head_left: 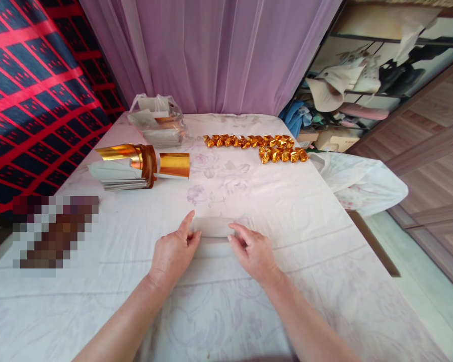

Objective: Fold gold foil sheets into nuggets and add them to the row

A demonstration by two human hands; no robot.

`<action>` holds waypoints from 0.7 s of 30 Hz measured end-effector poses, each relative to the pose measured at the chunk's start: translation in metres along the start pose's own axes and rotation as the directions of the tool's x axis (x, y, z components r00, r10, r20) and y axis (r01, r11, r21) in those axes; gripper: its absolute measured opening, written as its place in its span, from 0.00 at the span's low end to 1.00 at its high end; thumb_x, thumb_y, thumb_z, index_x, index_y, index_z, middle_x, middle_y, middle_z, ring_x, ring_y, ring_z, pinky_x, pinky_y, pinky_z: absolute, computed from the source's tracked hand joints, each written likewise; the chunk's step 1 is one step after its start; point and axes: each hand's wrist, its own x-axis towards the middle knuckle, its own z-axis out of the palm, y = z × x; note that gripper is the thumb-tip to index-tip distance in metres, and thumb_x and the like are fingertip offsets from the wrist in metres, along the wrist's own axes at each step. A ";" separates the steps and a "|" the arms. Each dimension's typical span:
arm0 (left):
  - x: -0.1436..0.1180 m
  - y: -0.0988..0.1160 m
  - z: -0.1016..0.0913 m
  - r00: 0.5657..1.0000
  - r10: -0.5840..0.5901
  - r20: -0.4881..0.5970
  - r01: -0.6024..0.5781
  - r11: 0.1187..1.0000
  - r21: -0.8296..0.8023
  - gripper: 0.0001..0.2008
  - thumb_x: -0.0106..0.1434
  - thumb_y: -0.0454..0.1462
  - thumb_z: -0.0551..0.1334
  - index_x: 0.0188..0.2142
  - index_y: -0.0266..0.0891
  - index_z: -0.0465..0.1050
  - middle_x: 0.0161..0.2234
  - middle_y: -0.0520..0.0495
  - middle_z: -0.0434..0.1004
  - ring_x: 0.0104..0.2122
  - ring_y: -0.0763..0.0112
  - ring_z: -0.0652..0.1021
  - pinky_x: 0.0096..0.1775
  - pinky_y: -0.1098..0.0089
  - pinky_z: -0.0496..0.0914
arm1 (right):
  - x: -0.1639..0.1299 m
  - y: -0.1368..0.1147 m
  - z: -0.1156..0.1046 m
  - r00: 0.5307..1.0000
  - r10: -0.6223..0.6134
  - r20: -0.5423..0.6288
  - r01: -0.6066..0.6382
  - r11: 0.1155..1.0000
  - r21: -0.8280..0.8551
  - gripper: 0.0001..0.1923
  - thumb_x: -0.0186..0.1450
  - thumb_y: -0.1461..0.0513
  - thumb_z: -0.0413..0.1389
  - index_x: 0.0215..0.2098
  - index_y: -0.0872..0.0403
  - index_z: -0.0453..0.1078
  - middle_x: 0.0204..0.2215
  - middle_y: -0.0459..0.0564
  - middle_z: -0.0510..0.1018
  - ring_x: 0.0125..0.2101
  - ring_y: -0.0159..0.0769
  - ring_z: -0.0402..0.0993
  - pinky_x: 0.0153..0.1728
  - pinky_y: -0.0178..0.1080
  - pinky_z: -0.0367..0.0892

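Observation:
A white sheet of paper (213, 227), its far part curled over into a band, lies before me on the cloth. My left hand (176, 249) holds its left end, index finger stretched forward and thumb at the edge. At the right end, my right hand (252, 249) grips the paper between thumb and fingers. Further off to the left lies a stack of gold foil paper with white backs (123, 176), some sheets curled. Several folded gold foil pieces (249, 141) stand in rows toward the far right.
A clear plastic bag (156, 120) with more paper stands at the back left. The table wears a floral cloth (226, 311). A white bag (370, 183) hangs by the right edge, near a shelf (362, 93). Purple curtains (219, 55) hang behind; a patch at left is blurred out.

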 end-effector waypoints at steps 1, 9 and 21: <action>0.000 0.001 0.000 1.000 0.002 0.006 -0.003 0.998 0.057 0.27 0.66 0.41 0.57 0.64 0.44 0.59 0.31 0.54 0.83 0.28 0.66 0.81 0.31 0.69 0.67 | 0.000 0.001 0.000 1.000 -0.002 0.003 0.002 1.000 -0.008 0.14 0.67 0.59 0.52 0.46 0.54 0.74 0.21 0.44 0.78 0.23 0.32 0.75 0.29 0.34 0.66; -0.002 -0.002 0.006 0.980 0.173 -0.097 -0.145 0.958 0.246 0.22 0.67 0.41 0.58 0.60 0.43 0.66 0.33 0.50 0.81 0.29 0.65 0.79 0.29 0.69 0.68 | 0.005 0.006 0.002 1.000 -0.009 0.005 0.010 0.988 -0.156 0.10 0.66 0.61 0.53 0.40 0.50 0.77 0.30 0.47 0.83 0.31 0.37 0.78 0.33 0.37 0.67; 0.001 -0.017 0.014 0.746 0.662 -0.071 -0.660 0.749 0.057 0.12 0.69 0.38 0.57 0.47 0.45 0.77 0.48 0.49 0.81 0.50 0.60 0.76 0.52 0.54 0.66 | 0.005 0.010 -0.002 0.999 -0.044 0.020 0.046 0.992 -0.118 0.11 0.68 0.62 0.51 0.40 0.52 0.76 0.32 0.49 0.82 0.32 0.38 0.77 0.35 0.39 0.68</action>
